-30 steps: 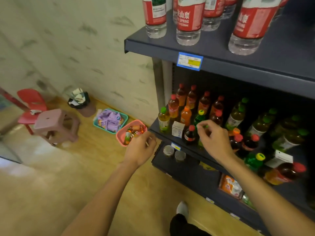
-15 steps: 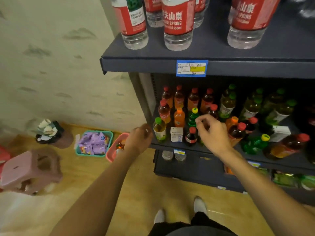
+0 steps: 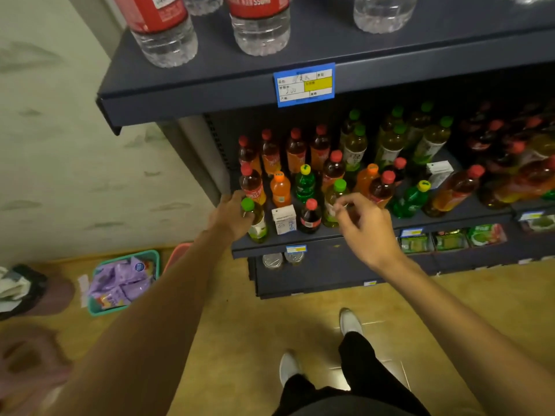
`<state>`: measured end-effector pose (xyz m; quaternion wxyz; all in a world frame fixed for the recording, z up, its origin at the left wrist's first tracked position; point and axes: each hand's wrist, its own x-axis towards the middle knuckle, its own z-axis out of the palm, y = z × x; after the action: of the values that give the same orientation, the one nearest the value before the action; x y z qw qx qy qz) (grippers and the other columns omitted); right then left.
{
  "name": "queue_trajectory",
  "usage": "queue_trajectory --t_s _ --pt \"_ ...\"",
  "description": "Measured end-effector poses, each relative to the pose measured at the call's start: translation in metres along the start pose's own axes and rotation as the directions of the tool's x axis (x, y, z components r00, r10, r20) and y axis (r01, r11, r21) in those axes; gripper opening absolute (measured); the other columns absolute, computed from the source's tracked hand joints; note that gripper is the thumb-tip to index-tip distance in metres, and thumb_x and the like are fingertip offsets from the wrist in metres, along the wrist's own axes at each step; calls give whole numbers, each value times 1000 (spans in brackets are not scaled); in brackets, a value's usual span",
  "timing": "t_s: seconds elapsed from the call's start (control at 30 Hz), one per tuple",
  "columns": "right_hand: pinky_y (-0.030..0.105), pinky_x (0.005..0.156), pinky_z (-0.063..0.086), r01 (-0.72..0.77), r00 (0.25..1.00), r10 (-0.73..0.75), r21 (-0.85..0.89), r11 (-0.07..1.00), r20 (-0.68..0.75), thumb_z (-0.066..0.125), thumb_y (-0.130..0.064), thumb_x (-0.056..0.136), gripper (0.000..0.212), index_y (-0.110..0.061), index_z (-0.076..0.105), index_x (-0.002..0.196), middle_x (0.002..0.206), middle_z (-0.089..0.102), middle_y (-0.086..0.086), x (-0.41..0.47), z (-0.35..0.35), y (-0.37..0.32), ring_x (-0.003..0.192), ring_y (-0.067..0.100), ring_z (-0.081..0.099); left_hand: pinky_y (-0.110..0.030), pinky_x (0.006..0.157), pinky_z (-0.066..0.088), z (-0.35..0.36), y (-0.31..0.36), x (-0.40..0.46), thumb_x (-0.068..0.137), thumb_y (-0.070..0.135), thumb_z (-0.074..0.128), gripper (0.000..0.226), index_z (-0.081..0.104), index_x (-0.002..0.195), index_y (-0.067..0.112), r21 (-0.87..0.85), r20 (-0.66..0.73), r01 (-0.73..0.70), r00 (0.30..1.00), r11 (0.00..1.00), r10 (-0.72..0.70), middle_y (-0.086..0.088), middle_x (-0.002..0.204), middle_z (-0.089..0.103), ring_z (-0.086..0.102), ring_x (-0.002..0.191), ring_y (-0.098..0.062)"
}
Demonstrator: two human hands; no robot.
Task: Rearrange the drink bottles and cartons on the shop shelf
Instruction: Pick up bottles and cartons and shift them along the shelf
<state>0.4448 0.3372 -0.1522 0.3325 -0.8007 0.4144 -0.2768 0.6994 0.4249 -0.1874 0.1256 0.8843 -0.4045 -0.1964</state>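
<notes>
The dark middle shelf holds mixed drinks. At its front left corner stands a green-capped tea bottle, and my left hand is wrapped around its neck. Beside it stand a small white carton and a short cola bottle. My right hand hovers with fingers apart just in front of another green-capped tea bottle, holding nothing. Behind are an orange soda bottle, a green soda bottle and rows of red-capped tea bottles. A second white carton lies further right.
Water bottles stand on the upper shelf, whose edge with a blue price tag overhangs the drinks. Two cans and snack packs fill the lower shelf. On the floor to the left sit a teal basket and a pink stool.
My left hand has risen from beside the shelf and closed on the green-capped bottle at the front corner. My right hand has pulled back slightly. The camera has moved closer to the shelf.
</notes>
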Motion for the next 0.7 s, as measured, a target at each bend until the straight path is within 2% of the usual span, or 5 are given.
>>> queue_trajectory --t_s 0.07,0.23,0.53,0.7 --pt "37 48 43 -2 1000 2 -14 1000 8 54 -28 94 13 -18 63 98 51 56 -2 0 -2 1 46 16 51 -42 94 45 3 6 7 88 26 57 62 31 143 21 34 51 -18 999 999 16 -12 139 38 51 116 -36" --pt "37 48 44 11 1000 -10 -3 1000 25 54 -27 94 13 -18 62 98 53 56 -4 9 -3 -1 46 13 49 -39 87 43 13 15 16 92 29 53 61 26 145 20 115 62 -33 998 993 26 -11 136 37 51 114 -34" --pt "32 45 40 71 995 -72 10 997 65 53 -28 94 12 -20 62 98 53 55 -5 29 2 -2 42 8 45 -39 85 46 24 11 36 93 27 54 56 30 143 20 219 56 -4 998 976 -8 -13 129 41 55 107 -33" --pt "35 45 41 70 994 -68 -21 997 81 55 -27 94 10 -20 61 97 54 54 -7 31 2 13 44 9 45 -43 91 49 38 -3 47 92 24 57 51 36 139 21 347 152 -55 988 936 2 -13 129 40 55 110 -34"
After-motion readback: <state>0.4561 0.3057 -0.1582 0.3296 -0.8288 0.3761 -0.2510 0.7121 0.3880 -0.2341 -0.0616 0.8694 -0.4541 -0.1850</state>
